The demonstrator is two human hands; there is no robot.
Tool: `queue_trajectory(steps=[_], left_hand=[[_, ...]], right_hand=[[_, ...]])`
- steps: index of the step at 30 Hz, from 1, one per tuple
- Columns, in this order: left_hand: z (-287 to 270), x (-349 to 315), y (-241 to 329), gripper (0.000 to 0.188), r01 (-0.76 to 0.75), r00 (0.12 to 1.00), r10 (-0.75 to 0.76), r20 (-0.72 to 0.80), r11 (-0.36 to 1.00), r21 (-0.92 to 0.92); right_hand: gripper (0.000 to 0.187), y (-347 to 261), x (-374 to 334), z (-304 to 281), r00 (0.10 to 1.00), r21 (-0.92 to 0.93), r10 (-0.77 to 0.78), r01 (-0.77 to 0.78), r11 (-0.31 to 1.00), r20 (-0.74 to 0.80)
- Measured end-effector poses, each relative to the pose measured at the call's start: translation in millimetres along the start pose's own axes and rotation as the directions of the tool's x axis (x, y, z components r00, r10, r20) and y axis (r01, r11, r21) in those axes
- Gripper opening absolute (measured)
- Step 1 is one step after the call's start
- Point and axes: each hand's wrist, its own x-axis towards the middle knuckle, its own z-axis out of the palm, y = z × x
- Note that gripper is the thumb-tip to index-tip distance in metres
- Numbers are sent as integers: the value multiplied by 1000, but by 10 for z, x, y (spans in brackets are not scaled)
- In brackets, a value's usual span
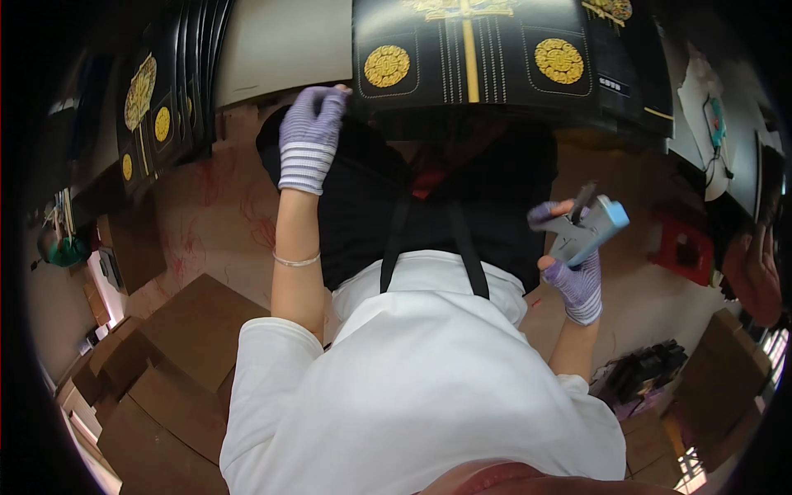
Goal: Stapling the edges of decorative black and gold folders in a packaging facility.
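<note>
Left hand (313, 124), in a striped purple glove, is at the near left corner of a black printed panel (425, 78); fingers bent, one bare tip by the edge. Cannot tell whether I pinch it or only rest against it. Right hand (580, 285), gloved alike, holds a blue-and-grey plier-type tool (575, 238), probably a stapler, right of centre, out over the floor and well apart from the panel. Its metal parts stand spread.

Panel lies at top centre with its gold medallions toward me, near edge along the front of the grey table (285, 45).

Handling, my judgement: square the layers with the left fingers before the tool comes near; bare tips should stay out of its bite. Bring it in level, and squeeze once, firmly. Glossy face probably scuffs, so no dragging metal across it.

Farther out: more black panels (169, 99) stand fanned at upper left; flattened-looking cardboard (181, 330) lower left; red stool (685, 250) at right, near another person's arm (755, 280).
</note>
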Motion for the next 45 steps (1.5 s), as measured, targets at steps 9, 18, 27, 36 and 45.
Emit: queue_trajectory(steps=[9,18,27,36,45], left_hand=[[374,-451,196,17,432,809,-136,572,796,-423],[463,-733,335,21,396,794,-66,604,811,-432],[414,-717,263,18,276,836,26,548,843,-461],[203,-82,208,34,211,894,77,441,797,-566],[998,-1298,363,41,563,568,119,815,666,-490]], right_hand=[[31,524,61,502,917,-218,395,-378,900,43],[36,248,302,640,961,-410,276,-238,881,36],[29,244,476,632,896,-370,443,-398,839,39],[29,104,277,-18,962,-364,171,-240,900,-212],[39,90,379,285,970,-620,-107,-53,783,-218]])
